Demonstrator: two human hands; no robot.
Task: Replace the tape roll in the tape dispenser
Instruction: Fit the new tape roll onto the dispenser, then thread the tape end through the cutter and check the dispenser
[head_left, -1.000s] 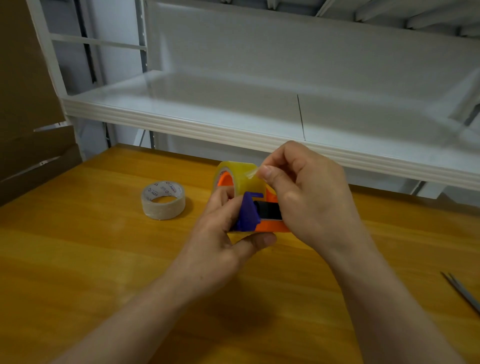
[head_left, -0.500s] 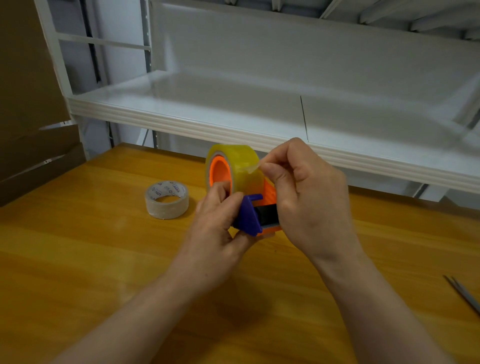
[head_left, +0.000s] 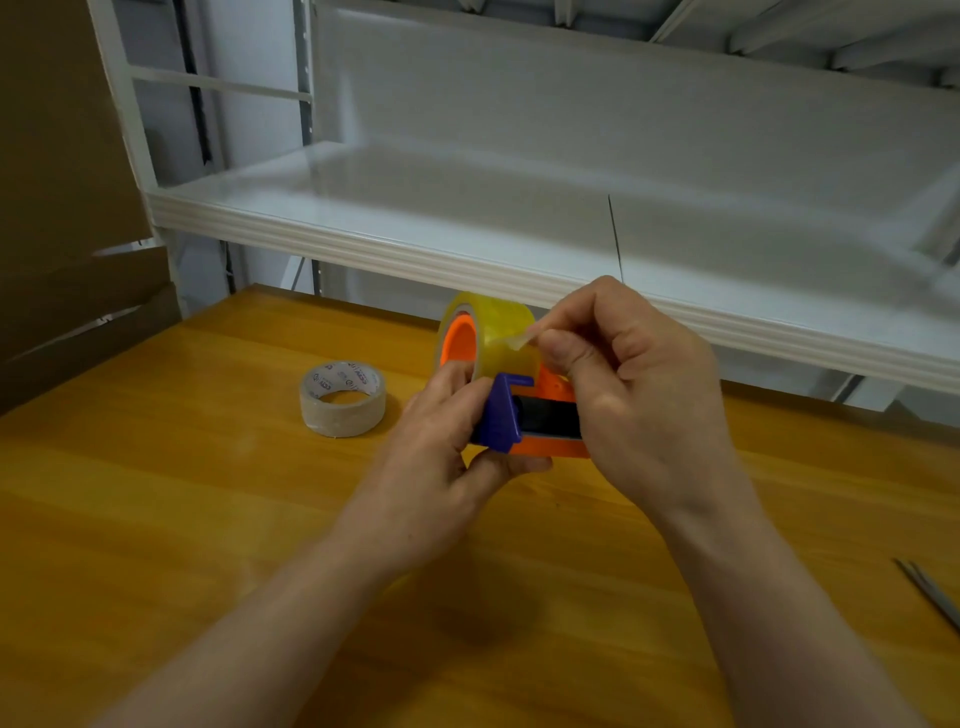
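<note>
Over the honey-coloured wooden tabletop (head_left: 156, 519) your left hand (head_left: 431, 467) has its fingers and thumb curled round the orange and purple plastic tape dispenser (head_left: 501, 421). The thumb is tucked under the base, so the dispenser looks raised a little off the wood near the middle of the table. Your right hand (head_left: 639, 395) pinches the loose end (head_left: 517, 340) of the clear yellowish tape roll (head_left: 498, 332) between thumb and forefinger, with the other fingers folded in. The tab is peeled only just off the roll's face. That roll stands upright on the dispenser's orange hub, above the purple guard and the black roller (head_left: 550, 415). You seem to have the new roll seated already. What is left, as far as I can judge, is to draw the end down past the roller to the cutting edge, which your right hand hides, and stick it there. To the left of your left hand, apart from the dispenser, a pale tape roll with a printed cardboard core (head_left: 343, 397) lies flat on the table. It is probably the one you took out, so the removal looks done. Well off to your right, at the edge of view, lies a thin grey metal tool (head_left: 930, 592), perhaps scissors, though too little shows to be sure. Behind the table runs a white metal shelf with a ribbed front lip (head_left: 467, 244) on white uprights. Brown cardboard sheets (head_left: 62, 208) lean at the far left.
</note>
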